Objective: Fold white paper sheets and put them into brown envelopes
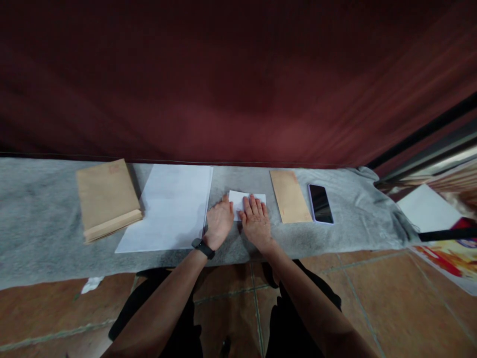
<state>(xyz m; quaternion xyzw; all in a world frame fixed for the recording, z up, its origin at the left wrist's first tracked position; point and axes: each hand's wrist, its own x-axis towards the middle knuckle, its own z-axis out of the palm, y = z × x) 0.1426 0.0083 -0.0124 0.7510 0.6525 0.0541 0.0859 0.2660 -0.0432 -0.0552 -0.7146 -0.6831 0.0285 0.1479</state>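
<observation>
A big dark red cloth (pixel 238 89) hangs like a wall along the far edge of the long gray cloth (pixel 357 209). The gray cloth's left end is cut off. The big white sheets (pixel 175 209) reach from near the red cloth almost to the near edge. A fat pile of brown envelopes (pixel 108 199) sits to their left, with one corner over their edge. The right hand (pixel 256 223) lies flat, fingers out, on the small white paper (pixel 238 198). The left hand (pixel 219 221) is bent at that paper's left edge; I can't tell if it pinches it. The paper lies between the big sheets and one brown envelope (pixel 291 197), with gray gaps on both sides. A phone (pixel 321 204) lies just beside that envelope, and more gray runs past it. The hands hide much of the small paper. The envelope's red marks are too small to read.
</observation>
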